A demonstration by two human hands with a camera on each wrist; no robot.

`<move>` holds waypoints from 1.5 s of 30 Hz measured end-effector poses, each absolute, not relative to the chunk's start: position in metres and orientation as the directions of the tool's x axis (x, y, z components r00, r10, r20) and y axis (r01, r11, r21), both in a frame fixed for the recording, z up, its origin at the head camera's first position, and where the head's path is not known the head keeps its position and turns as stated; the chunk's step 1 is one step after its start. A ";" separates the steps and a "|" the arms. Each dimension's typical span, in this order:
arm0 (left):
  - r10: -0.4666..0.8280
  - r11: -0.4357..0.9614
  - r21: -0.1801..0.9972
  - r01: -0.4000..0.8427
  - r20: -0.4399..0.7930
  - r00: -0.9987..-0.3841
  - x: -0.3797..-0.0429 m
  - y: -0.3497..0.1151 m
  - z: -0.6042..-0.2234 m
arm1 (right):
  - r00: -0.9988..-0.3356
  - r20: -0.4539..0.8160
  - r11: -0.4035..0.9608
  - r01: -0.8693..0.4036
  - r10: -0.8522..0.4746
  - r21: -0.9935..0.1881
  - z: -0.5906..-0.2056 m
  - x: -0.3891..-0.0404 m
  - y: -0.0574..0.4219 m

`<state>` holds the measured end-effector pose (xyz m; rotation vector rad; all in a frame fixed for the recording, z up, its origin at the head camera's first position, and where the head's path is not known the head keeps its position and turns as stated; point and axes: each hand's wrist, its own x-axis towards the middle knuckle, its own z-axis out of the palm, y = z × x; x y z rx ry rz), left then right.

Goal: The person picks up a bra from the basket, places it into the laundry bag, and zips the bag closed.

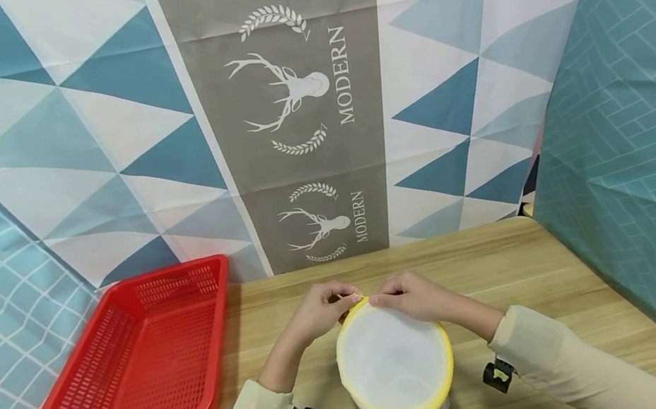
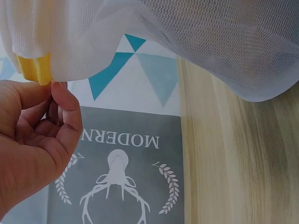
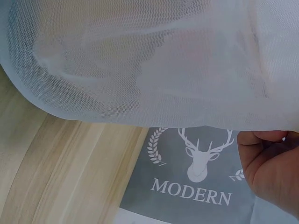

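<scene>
A round white mesh laundry bag (image 1: 394,358) with a yellow rim stands over the wooden table in the head view. My left hand (image 1: 326,308) pinches the far edge of its rim, where a small yellow piece (image 2: 37,69) shows at the fingertips in the left wrist view. Close beside it, my right hand (image 1: 410,297) grips the same edge between thumb and curled fingers. White mesh (image 3: 140,70) fills the upper part of the right wrist view, with the right hand (image 3: 271,165) at its lower edge. The far sides of the fingers are hidden.
To the left, a red plastic basket (image 1: 215,365) with perforated walls stands on the wooden table (image 1: 491,261). Behind the table hangs a patterned cloth (image 1: 316,213) with deer heads and triangles. A teal patterned sheet (image 1: 635,149) borders the right side.
</scene>
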<state>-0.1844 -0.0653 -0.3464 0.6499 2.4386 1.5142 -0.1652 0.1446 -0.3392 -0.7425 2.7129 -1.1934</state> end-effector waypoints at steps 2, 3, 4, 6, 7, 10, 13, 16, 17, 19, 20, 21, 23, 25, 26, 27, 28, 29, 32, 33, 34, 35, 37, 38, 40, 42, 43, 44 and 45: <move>0.460 0.381 0.888 0.258 0.061 -0.886 -0.184 -0.065 -0.347 | -0.881 0.108 0.577 -0.390 -0.461 -0.717 -0.339 -0.165 0.144; 0.458 0.383 0.887 0.257 0.060 -0.887 -0.184 -0.065 -0.346 | -0.881 0.107 0.576 -0.389 -0.461 -0.719 -0.339 -0.165 0.145; 0.457 0.384 0.887 0.255 0.058 -0.888 -0.185 -0.065 -0.346 | -0.881 0.106 0.574 -0.387 -0.461 -0.722 -0.338 -0.165 0.145; 0.457 0.384 0.888 0.253 0.055 -0.888 -0.185 -0.065 -0.346 | -0.880 0.098 0.567 -0.381 -0.465 -0.730 -0.337 -0.165 0.145; 0.458 0.385 0.887 0.254 0.055 -0.887 -0.185 -0.064 -0.346 | -0.878 0.094 0.564 -0.380 -0.469 -0.733 -0.337 -0.165 0.145; 0.465 0.383 0.887 0.257 0.055 -0.883 -0.185 -0.063 -0.345 | -0.869 0.077 0.554 -0.378 -0.489 -0.742 -0.335 -0.167 0.144; 0.469 0.380 0.889 0.256 0.053 -0.881 -0.185 -0.062 -0.344 | -0.860 0.064 0.541 -0.374 -0.506 -0.753 -0.335 -0.169 0.144; 0.468 0.374 0.892 0.253 0.054 -0.882 -0.184 -0.063 -0.344 | -0.862 0.060 0.533 -0.364 -0.503 -0.764 -0.336 -0.169 0.143; 0.467 0.371 0.894 0.253 0.056 -0.883 -0.184 -0.063 -0.345 | -0.865 0.061 0.534 -0.362 -0.499 -0.764 -0.336 -0.169 0.142; 0.463 0.367 0.895 0.255 0.062 -0.884 -0.184 -0.064 -0.345 | -0.869 0.066 0.540 -0.362 -0.490 -0.760 -0.336 -0.169 0.142; 0.461 0.365 0.895 0.256 0.065 -0.885 -0.185 -0.064 -0.345 | -0.871 0.071 0.541 -0.364 -0.486 -0.758 -0.336 -0.169 0.142; 0.458 0.364 0.896 0.256 0.067 -0.886 -0.185 -0.064 -0.346 | -0.872 0.077 0.544 -0.368 -0.484 -0.754 -0.336 -0.169 0.141; 0.454 0.366 0.894 0.258 0.071 -0.888 -0.185 -0.065 -0.346 | -0.872 0.087 0.549 -0.377 -0.481 -0.746 -0.336 -0.168 0.141; 0.450 0.371 0.892 0.259 0.071 -0.890 -0.185 -0.065 -0.347 | -0.873 0.092 0.552 -0.381 -0.479 -0.742 -0.337 -0.168 0.141; 0.450 0.372 0.891 0.261 0.072 -0.890 -0.185 -0.065 -0.348 | -0.873 0.095 0.553 -0.383 -0.478 -0.740 -0.337 -0.168 0.141; 0.450 0.374 0.890 0.261 0.072 -0.890 -0.185 -0.065 -0.348 | -0.874 0.096 0.557 -0.384 -0.475 -0.736 -0.337 -0.167 0.141; 0.452 0.375 0.889 0.262 0.072 -0.889 -0.186 -0.065 -0.349 | -0.875 0.096 0.560 -0.384 -0.474 -0.735 -0.338 -0.167 0.141; 0.454 0.375 0.889 0.263 0.071 -0.888 -0.186 -0.065 -0.350 | -0.875 0.095 0.560 -0.383 -0.474 -0.735 -0.338 -0.167 0.141; 0.457 0.370 0.892 0.261 0.070 -0.887 -0.186 -0.066 -0.350 | -0.878 0.093 0.558 -0.377 -0.470 -0.739 -0.338 -0.166 0.142; 0.455 0.369 0.893 0.259 0.070 -0.888 -0.186 -0.067 -0.350 | -0.877 0.096 0.557 -0.380 -0.471 -0.739 -0.339 -0.166 0.142; 0.455 0.367 0.894 0.259 0.070 -0.888 -0.186 -0.067 -0.351 | -0.876 0.100 0.555 -0.382 -0.471 -0.739 -0.339 -0.166 0.143; 0.454 0.365 0.894 0.258 0.071 -0.888 -0.185 -0.068 -0.351 | -0.876 0.102 0.555 -0.384 -0.471 -0.737 -0.339 -0.165 0.143; 0.451 0.361 0.897 0.256 0.072 -0.890 -0.185 -0.069 -0.351 | -0.876 0.108 0.555 -0.389 -0.470 -0.735 -0.339 -0.165 0.144; 0.451 0.359 0.897 0.256 0.073 -0.890 -0.185 -0.069 -0.351 | -0.876 0.108 0.558 -0.389 -0.470 -0.733 -0.339 -0.165 0.144; 0.453 0.361 0.896 0.257 0.073 -0.889 -0.184 -0.070 -0.351 | -0.875 0.109 0.557 -0.392 -0.472 -0.732 -0.339 -0.165 0.144; 0.455 0.360 0.897 0.256 0.070 -0.888 -0.184 -0.070 -0.351 | -0.874 0.105 0.552 -0.389 -0.475 -0.738 -0.338 -0.165 0.144; 0.457 0.360 0.897 0.256 0.070 -0.887 -0.184 -0.070 -0.351 | -0.875 0.102 0.551 -0.384 -0.473 -0.741 -0.338 -0.165 0.143; 0.458 0.361 0.897 0.255 0.068 -0.887 -0.184 -0.070 -0.350 | -0.876 0.099 0.552 -0.381 -0.472 -0.741 -0.338 -0.165 0.143; 0.459 0.361 0.897 0.256 0.067 -0.886 -0.184 -0.070 -0.350 | -0.875 0.098 0.553 -0.382 -0.473 -0.740 -0.338 -0.165 0.143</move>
